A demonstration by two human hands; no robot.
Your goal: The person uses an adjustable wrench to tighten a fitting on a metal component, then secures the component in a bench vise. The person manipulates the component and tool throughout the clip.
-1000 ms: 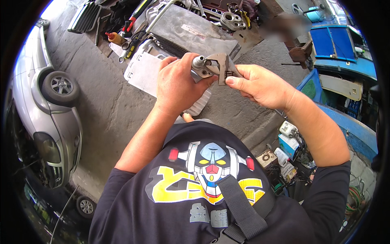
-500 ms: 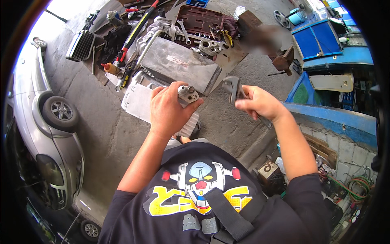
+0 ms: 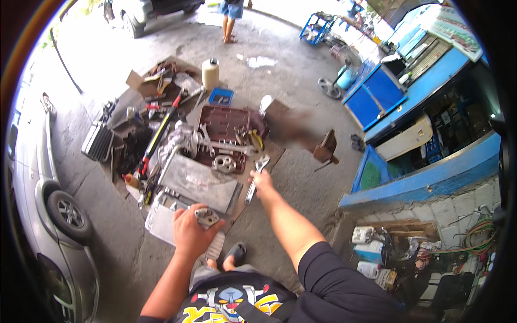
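My left hand (image 3: pixel 188 234) is closed around a small metal block (image 3: pixel 207 216) with round holes and a raised fitting. It hovers over the near edge of a pale, flat metal panel (image 3: pixel 157 219). Further right and forward, my right hand (image 3: pixel 263 184) grips an adjustable wrench (image 3: pixel 262 162) by the handle, its jaw pointing away from me. Between the hands and the tools lies a flat grey metal case (image 3: pixel 198 180). Beyond it sit a round metal part with holes (image 3: pixel 223 163), a large spanner (image 3: pixel 235 146) and an open maroon tool case (image 3: pixel 224 116).
At the far side of the work surface stand a blue tray (image 3: pixel 221 97) and a pale jug (image 3: pixel 210 75). A rusty metal piece (image 3: pixel 325 147) juts up at the right. A silver car (image 3: pixel 32 145) flanks the left; a person (image 3: pixel 230 19) stands far off.
My right hand has reached forward with the adjustable wrench, toward the tool case. The left hand still holds the metal block. The view has tilted up, showing more of the yard.
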